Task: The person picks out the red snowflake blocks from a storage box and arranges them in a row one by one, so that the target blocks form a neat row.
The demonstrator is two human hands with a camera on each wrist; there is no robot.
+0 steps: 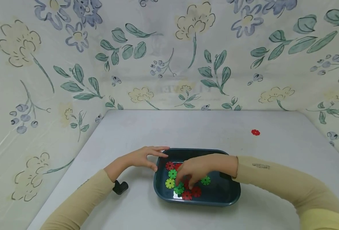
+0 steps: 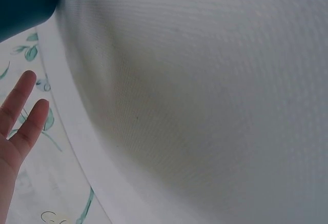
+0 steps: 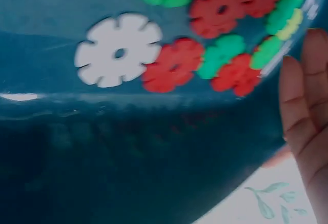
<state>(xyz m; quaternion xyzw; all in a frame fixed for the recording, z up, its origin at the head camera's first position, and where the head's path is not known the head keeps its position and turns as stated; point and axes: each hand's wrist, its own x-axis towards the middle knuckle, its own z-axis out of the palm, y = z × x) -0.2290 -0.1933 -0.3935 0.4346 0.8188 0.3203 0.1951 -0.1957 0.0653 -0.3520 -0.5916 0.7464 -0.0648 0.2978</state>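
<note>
A dark blue tray (image 1: 232,195) holds several notched, flower-shaped plastic discs in red, green and yellow-green, bunched mostly at its left side. My right hand (image 1: 195,169) reaches down into the tray, fingers lowered among the discs, with a red disc (image 1: 196,191) just below them. In the right wrist view its fingers look fairly straight beside the pieces, and a white disc (image 3: 119,51), covered by my hand or arm in the head view, lies by a red one. My left hand (image 1: 146,157) is spread at the tray's left rim, fingertips right at the edge.
One red disc (image 1: 255,132) lies apart on the white table (image 1: 146,127), toward the back right. A small black device (image 1: 120,187) sits beside my left wrist. Floral-patterned sheeting (image 1: 163,76) stands behind the table and along its sides.
</note>
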